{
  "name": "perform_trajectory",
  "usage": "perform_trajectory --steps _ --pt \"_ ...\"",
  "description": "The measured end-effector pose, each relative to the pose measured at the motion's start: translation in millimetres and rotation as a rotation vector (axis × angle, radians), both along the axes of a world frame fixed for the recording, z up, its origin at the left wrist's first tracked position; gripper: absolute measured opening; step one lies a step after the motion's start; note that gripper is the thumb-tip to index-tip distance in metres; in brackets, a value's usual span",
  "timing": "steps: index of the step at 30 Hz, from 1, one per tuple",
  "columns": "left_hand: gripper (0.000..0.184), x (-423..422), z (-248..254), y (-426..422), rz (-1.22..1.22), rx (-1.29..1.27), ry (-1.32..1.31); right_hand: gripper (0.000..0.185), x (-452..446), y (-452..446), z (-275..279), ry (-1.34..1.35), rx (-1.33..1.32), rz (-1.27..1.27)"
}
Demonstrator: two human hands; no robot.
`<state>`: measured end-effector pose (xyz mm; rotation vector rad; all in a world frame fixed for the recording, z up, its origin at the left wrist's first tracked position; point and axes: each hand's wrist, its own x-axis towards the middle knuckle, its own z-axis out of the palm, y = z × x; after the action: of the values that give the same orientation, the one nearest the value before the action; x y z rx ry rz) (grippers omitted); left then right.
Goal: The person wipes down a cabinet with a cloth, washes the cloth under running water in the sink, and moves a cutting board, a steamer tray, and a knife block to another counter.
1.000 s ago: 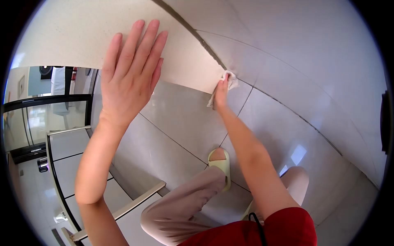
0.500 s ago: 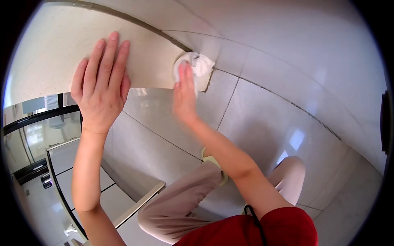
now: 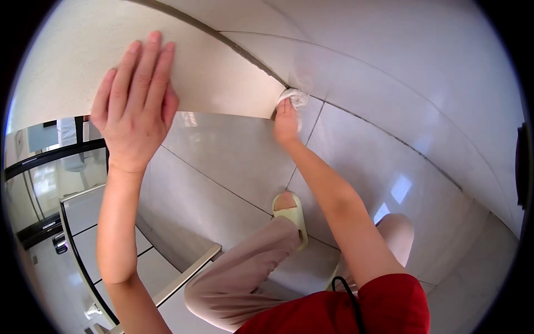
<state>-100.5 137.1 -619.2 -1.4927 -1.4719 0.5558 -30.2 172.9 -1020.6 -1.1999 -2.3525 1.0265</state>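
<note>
White cloth (image 3: 296, 97), crumpled, at the far right corner of the pale board (image 3: 217, 72), by the wall (image 3: 389, 72). It's under and just past your right hand's fingertips, straight ahead of that hand (image 3: 286, 123); your left is well apart, off to the left. No clear long axis, it's too bunched up. Right fingers reach forward over the cloth, touching it; can't tell if they pinch it or only press. Left hand (image 3: 135, 114) is over the board, fingers straight, nearly together, nothing visible in them; palm hidden, so contact there is unclear. Count: one cloth, one board, two hands, one slipper (image 3: 290, 216) plainly seen on the tiled floor (image 3: 217, 156), plus a sliver of maybe a second by your knee. Two trouser legs, one red sleeve (image 3: 395, 300), one black cord (image 3: 351, 300).
</note>
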Motion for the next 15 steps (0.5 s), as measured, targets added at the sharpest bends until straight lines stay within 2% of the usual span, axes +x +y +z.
perform_trajectory --steps 1,3,4,6,13,15 --pt "0.038 0.0 1.7 0.3 0.002 -0.002 0.005 0.051 4.8 -0.2 -6.4 -0.01 -0.002 -0.006" --pt "0.038 0.9 3.4 0.2 0.0 -0.003 0.0 0.051 16.0 3.6 -17.7 -0.121 0.15 0.193" --pt "0.038 1.9 3.9 0.2 0.004 -0.009 -0.01 0.051 24.0 10.8 -14.3 -0.129 0.152 0.19" --pt "0.037 3.0 5.8 -0.3 0.023 -0.019 -0.021 0.05 40.2 31.6 1.5 -0.33 0.249 0.419" --pt "0.046 5.3 9.2 -1.5 0.033 -0.049 -0.068 0.047 148.6 89.5 -13.7 -0.426 0.641 0.561" --pt "0.049 5.3 9.3 -2.2 0.071 -0.078 -0.091 0.047 194.2 107.7 -13.3 -0.437 0.651 0.604"
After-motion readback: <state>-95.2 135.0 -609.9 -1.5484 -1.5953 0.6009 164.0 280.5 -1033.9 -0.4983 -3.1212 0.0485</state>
